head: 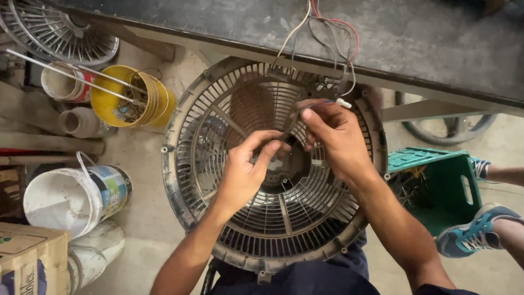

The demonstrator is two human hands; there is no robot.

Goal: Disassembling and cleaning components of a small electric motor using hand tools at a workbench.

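Grey round plastic fan grille (273, 218), propped against the dark table (415, 38) edge, under both hands. Left hand (245, 169) fingers (267, 155) curled shut, pinching something thin near the hub. Right hand (335, 136) fingers pinched closed on thin wires (327, 33) with a white connector (344, 102). Pinched piece on the left too small to identify; hub partly hidden.

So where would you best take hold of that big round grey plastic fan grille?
Probably by the thick outer rim of the round grey plastic fan grille, on its bare left side, coming in from the left. The ring there is solid and unobstructed, while the thin ribs look fragile and the left hand and right hand work with wires at the hub.
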